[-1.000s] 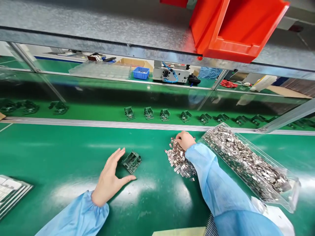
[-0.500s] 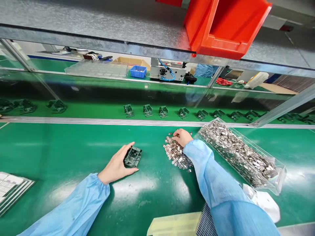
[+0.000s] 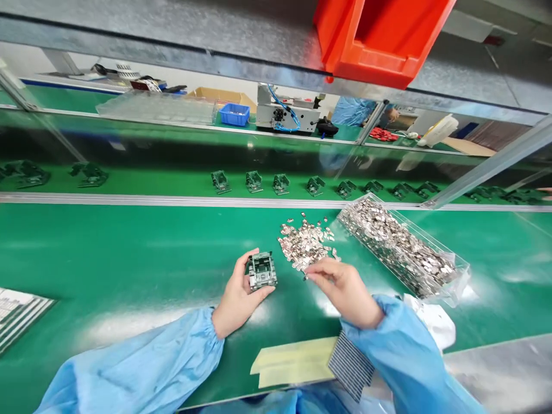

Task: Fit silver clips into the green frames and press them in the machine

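Note:
My left hand [image 3: 241,296] grips a small green circuit board assembly [image 3: 262,271], with the thumb along its near edge and the fingers behind it. My right hand [image 3: 342,287] is closed in a pinch on a small metal piece [image 3: 306,277], just to the right of the board assembly and apart from it. Beyond the pinch lies a loose pile of small metal pieces [image 3: 304,241] on the green table. A long clear plastic tray [image 3: 390,253] full of similar pieces stands to the right of the pile.
Behind the table's metal rail [image 3: 181,201], several board assemblies [image 3: 281,184] sit in a row on a green strip. An orange bin [image 3: 366,46] overhangs from the metal shelf. Yellow paper strips [image 3: 297,359] and a striped grey sheet [image 3: 351,365] lie near the front edge.
My right hand has come back from the pile toward me, now pinching a small metal piece. My left hand has moved right with the board assembly, which is now turned and tilted toward me.

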The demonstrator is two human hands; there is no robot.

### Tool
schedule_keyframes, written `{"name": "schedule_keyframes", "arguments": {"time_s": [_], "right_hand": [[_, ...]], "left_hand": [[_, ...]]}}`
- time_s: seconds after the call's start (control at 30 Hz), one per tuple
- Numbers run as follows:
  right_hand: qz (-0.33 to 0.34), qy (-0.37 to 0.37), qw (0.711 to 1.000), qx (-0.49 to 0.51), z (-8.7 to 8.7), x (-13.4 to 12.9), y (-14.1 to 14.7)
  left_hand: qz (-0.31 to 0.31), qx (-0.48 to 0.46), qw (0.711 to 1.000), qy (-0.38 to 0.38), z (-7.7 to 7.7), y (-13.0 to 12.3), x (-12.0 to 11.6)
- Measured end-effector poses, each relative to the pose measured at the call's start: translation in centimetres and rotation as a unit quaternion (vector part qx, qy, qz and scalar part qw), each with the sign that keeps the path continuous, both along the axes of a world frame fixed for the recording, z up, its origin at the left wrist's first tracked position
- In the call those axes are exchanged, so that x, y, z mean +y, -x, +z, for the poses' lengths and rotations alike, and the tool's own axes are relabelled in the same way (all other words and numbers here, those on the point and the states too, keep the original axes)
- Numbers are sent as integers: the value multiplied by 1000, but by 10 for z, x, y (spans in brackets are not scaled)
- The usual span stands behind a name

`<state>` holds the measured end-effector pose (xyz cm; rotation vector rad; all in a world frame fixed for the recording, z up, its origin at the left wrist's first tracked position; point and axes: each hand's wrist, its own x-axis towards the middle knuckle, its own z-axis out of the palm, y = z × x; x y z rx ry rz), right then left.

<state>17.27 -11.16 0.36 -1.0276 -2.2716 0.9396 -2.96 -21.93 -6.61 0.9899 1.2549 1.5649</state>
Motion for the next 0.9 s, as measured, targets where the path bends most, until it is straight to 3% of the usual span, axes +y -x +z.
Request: {"name": "schedule_keyframes", "arguments": {"time_s": [0.13, 0.27, 0.4, 0.57, 0.8, 0.9], "right_hand": [[-90, 108, 978, 157, -15, -58, -16], [-197, 152, 936, 250, -30, -85, -10], [-238, 146, 928, 247, -38, -96, -7], [-240, 141, 929, 245, -42, -103, -5], [-242, 110, 939, 219, -44, -108, -4], [-247, 127, 930, 241, -45, -109, -5]], "left_hand": [[-59, -44, 997, -10, 2, -36, -10], [-111, -93, 989, -14, 0, -63, -18], [-153, -97, 983, -30, -3, -73, -25], [-162, -53, 984, -42, -5, -71, -28], [-113, 28, 993, -21, 2, -70, -27], [-96, 41, 994, -20, 5, -71, -27]]}}
